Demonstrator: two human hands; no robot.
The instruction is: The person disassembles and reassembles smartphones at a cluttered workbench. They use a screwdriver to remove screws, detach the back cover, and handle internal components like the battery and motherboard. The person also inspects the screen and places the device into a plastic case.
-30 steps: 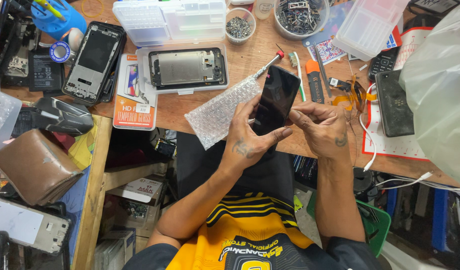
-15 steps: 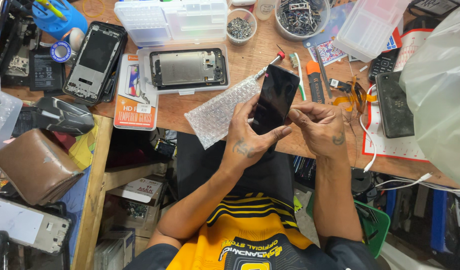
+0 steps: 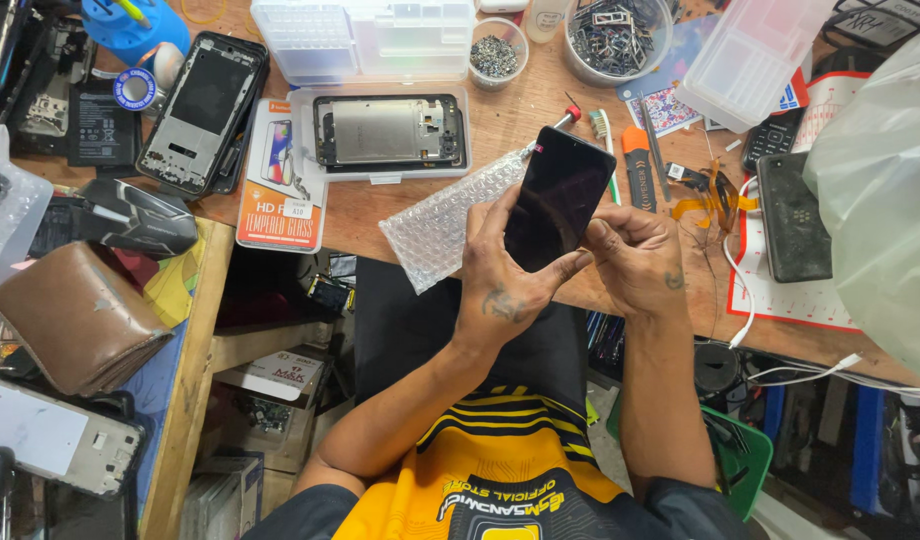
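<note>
Above the near edge of the cluttered wooden workbench (image 3: 400, 215), we hold a black, glossy rectangular phone screen panel (image 3: 558, 205) tilted up between both hands. Our left hand (image 3: 505, 290) cups its lower end, fingers closed along the left side and the thumb pressed across the bottom corner. Our right hand (image 3: 635, 255) is curled at the panel's right edge, fingertips pinched together against it; what they nip there, if anything, is too small to tell.

Just left of the panel, touching our left fingers, lies a clear sheet of bubble wrap (image 3: 445, 220). Beyond the panel, further from us, a stripped grey phone frame (image 3: 388, 130) rests in a shallow clear tray, and right of the panel an orange-handled tool (image 3: 635, 165) lies on the wood. Far left of the panel sits a brown leather wallet (image 3: 75, 315).

We judge the risks plain enough: the panel hangs over the bench edge and our lap, so a slackened left grip would drop it. Too much pull at the right edge could flex and crack the glass. Loose screws and metal scraps near the panel could scratch it if we set it down face first.
</note>
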